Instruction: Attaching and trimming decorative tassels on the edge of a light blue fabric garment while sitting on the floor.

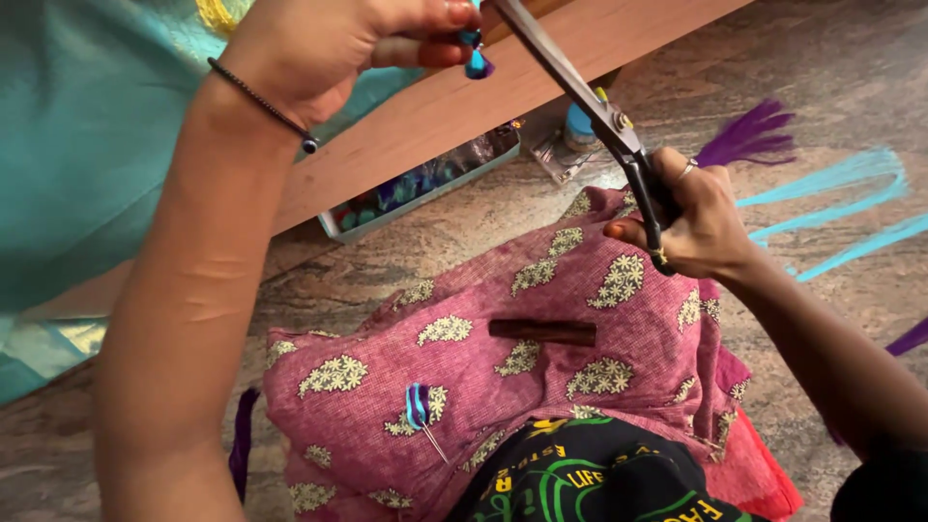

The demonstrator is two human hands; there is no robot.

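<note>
Over the floor (435,222), our left hand (319,43) pinches a blue-purple tassel (476,60) near the plank's (464,106) edge while our right hand (691,217), clamped on scissors (580,82), appears to trim it; blades need careful alignment.

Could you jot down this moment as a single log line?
left hand: pinches small blue-purple tassel | right hand: grips scissors, blades at tassel | lap: pink patterned cloth, threaded needle, brown stick
</note>
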